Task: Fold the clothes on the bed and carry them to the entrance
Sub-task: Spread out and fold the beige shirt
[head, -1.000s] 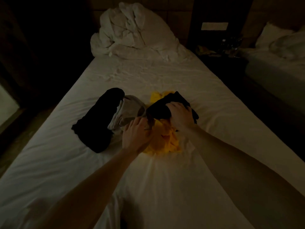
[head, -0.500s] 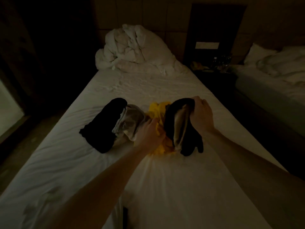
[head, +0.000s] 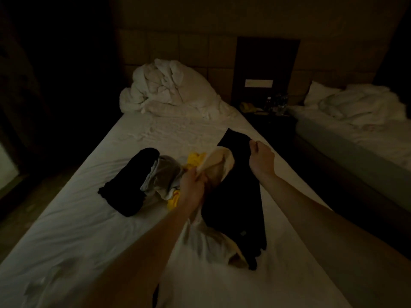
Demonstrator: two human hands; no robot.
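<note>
A long black garment (head: 235, 196) with a pale lining (head: 220, 165) hangs stretched over the white bed (head: 77, 223). My right hand (head: 261, 157) pinches its far top edge. My left hand (head: 192, 185) grips the pale inner part near the middle. To the left lies a pile: a black garment (head: 131, 181), a grey one (head: 162, 174) and a yellow one (head: 194, 161), the last partly hidden behind my left hand. The room is dim.
A crumpled white duvet (head: 169, 90) is heaped at the head of the bed. A dark nightstand (head: 271, 114) with small items stands to the right, then a second bed (head: 360, 134). Dark floor runs along both sides.
The black garment was lifted off the yellow one and pulled out lengthwise. My right hand moved up and away; my left hand took hold of the pale inner part.
</note>
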